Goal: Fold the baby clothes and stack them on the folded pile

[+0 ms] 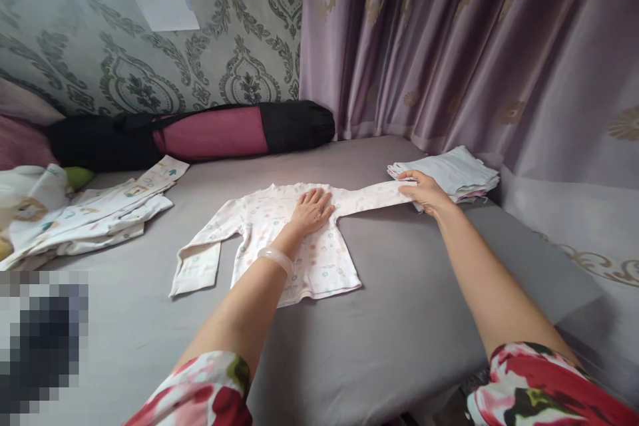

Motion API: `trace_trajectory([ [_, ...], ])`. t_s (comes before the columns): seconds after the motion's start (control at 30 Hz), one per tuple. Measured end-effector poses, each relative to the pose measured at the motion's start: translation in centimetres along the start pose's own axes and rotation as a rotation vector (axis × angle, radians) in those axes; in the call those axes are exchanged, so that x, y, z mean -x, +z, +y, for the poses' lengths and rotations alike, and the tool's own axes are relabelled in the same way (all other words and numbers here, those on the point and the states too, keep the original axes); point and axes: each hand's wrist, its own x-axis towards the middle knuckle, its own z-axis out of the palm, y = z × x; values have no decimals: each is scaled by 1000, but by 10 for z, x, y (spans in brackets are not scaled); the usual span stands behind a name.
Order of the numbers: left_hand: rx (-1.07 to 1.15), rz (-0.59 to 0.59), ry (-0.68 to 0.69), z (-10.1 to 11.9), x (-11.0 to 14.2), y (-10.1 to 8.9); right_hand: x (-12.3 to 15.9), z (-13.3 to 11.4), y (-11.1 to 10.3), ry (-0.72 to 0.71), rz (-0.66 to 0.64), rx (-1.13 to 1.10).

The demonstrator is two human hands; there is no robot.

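Observation:
A small white long-sleeved shirt (269, 213) with a pastel print lies spread on the grey sheet, its collar edge away from me. My left hand (312, 211) rests flat on the chest, fingers spread, with a pale bangle (276, 259) on that wrist. My right hand (422, 192) pinches the cuff of the right-side sleeve, which is stretched straight out sideways. On the left the other sleeve (200, 265) is bent, its cuff end pointing toward me. Just behind my right hand is a folded stack of pale cloth (449, 172).
Printed white clothes (100, 213) lie in a pile at the left, beside a plush toy (30, 193). A long black and pink bag (214, 132) lies along the patterned wall. Purple curtains (449, 46) hang at the right. The grey bed (399, 326) has its edge near me.

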Motion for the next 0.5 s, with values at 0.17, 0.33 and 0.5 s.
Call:
trace_trajectory([
  [0.17,-7,-8,-31,6,-1,-4,-2,18,11,-77,-35,276],
  [0.33,-40,-26,-103,17,-10,-12,13,22,30,-326,-18,687],
  [0.5,-46,-63,-160,23,-17,-17,27,22,40,-365,-25,884],
])
